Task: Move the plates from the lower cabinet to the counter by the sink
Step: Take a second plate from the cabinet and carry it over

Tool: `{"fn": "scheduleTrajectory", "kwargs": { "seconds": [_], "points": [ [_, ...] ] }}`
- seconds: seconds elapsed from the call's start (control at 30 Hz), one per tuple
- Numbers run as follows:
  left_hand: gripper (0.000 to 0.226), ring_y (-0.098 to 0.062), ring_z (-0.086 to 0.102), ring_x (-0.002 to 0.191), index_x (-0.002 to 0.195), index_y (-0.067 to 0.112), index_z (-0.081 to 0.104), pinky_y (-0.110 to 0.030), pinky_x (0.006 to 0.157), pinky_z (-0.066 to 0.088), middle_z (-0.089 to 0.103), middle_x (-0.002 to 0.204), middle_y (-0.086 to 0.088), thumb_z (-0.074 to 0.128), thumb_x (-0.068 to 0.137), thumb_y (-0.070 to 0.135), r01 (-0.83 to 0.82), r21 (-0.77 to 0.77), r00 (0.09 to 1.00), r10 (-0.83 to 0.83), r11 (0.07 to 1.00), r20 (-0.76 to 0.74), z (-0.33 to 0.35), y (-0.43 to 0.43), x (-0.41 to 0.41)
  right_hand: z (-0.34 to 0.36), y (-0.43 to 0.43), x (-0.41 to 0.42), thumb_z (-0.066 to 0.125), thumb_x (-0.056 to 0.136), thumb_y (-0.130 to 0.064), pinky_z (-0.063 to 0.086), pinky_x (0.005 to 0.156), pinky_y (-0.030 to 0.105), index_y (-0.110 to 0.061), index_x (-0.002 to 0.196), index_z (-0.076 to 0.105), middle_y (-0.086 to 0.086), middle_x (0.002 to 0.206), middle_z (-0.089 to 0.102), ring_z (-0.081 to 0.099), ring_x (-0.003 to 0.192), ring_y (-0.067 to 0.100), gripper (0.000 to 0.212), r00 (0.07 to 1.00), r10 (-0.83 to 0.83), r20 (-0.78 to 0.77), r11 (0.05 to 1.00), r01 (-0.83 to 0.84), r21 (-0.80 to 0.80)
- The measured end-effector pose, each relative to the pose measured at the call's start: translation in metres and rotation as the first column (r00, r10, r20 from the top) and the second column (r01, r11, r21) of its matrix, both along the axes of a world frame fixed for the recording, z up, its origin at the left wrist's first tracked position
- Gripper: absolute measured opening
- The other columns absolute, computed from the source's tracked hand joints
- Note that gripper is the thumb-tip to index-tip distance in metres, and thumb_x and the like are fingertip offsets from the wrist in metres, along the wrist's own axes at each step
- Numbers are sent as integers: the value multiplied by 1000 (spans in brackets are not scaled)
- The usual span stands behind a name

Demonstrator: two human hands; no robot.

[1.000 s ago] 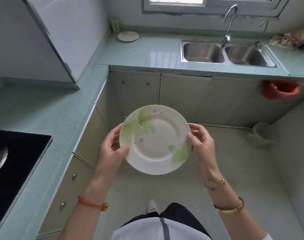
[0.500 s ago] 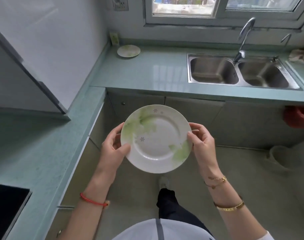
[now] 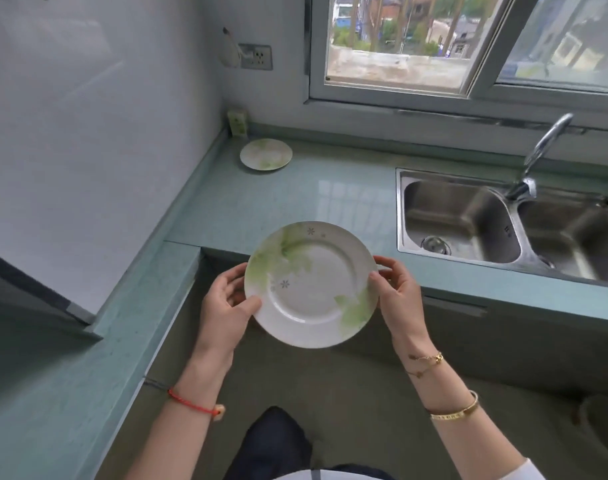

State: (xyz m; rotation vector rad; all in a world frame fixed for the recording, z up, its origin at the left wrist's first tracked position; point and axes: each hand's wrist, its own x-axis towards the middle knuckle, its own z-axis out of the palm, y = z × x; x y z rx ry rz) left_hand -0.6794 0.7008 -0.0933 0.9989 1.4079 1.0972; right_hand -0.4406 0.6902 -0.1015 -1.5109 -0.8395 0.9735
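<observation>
Above the front edge of the pale green counter, held in the air between two hands, is a round white ceramic plate with green leaf prints and small grey star flowers. It faces up toward the camera, tilted slightly, its far rim over the counter's edge and its near rim over the floor. The left hand grips the plate's left rim, thumb pressed on the top face and the curled fingers beneath. The right hand pinches the right rim the same way, thumb on top, fingers bent behind the edge. A red cord bracelet circles the left wrist; a thin gold chain and a gold bangle sit on the right forearm.

Well apart from the held plate, a second round white plate with green leaf prints lies flat in the far left corner of the counter, near the wall. To the right, a stainless steel double sink is set into the counter, with a curved chrome tap behind it. Beyond the sink runs a grey-framed window, and a grey wall socket is on the wall to its left. Below the counter are grey-green cabinet fronts.
</observation>
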Motion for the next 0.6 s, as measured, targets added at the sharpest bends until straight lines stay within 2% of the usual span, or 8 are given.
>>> {"fn": "scheduleTrajectory", "kwargs": {
  "seconds": [0.1, 0.17, 0.23, 0.37, 0.5, 0.6],
  "points": [
    [56, -14, 66, 111, 126, 22, 59, -35, 96, 55, 69, 121, -1, 62, 81, -12, -7, -15, 1000, 7, 1000, 12, -4, 58, 6, -4, 58, 5, 56, 93, -14, 51, 63, 28, -25, 108, 65, -2, 84, 61, 60, 73, 15, 20, 1000, -11, 25, 999, 12, -37],
    [56, -14, 66, 112, 129, 19, 58, -36, 97, 54, 68, 122, -1, 63, 82, -10, 7, -25, 1000, -7, 1000, 13, -9, 100, 10, -10, 99, 9, 55, 93, -13, 52, 66, 35, -22, 112, 64, -1, 86, 60, 60, 77, 19, 23, 999, -20, 39, 998, 22, -53],
    [57, -12, 65, 111, 131, 19, 58, -31, 94, 55, 68, 121, 0, 64, 82, -10, 32, -29, 999, -31, 999, 6, -15, 143, 13, -16, 138, 13, 55, 93, -13, 51, 67, 34, -20, 116, 64, 2, 90, 61, 60, 81, 21, 26, 997, -37, 74, 997, 41, -63],
    [67, -6, 64, 109, 135, 20, 55, -16, 75, 55, 67, 122, 3, 62, 79, -14, 112, -51, 994, -112, 992, -1, -25, 239, 18, -27, 223, 19, 56, 92, -17, 53, 67, 32, -23, 116, 65, -2, 89, 64, 63, 81, 20, 27, 985, -91, 150, 991, 104, -84],
    [68, -6, 63, 106, 134, 24, 56, -17, 73, 53, 64, 122, 7, 63, 78, -13, 170, -65, 985, -172, 983, -32, -32, 331, 28, -40, 309, 27, 58, 90, -20, 53, 68, 31, -23, 113, 67, -10, 85, 63, 61, 77, 12, 25, 952, -158, 261, 975, 192, -111],
    [67, -17, 67, 108, 136, 18, 56, -23, 78, 55, 66, 122, 0, 61, 78, -15, 197, -70, 979, -199, 978, -32, -44, 395, 39, -54, 365, 36, 58, 89, -18, 49, 70, 31, -21, 113, 67, -7, 83, 60, 59, 75, 16, 26, 929, -183, 320, 962, 237, -136]
  ]
}}
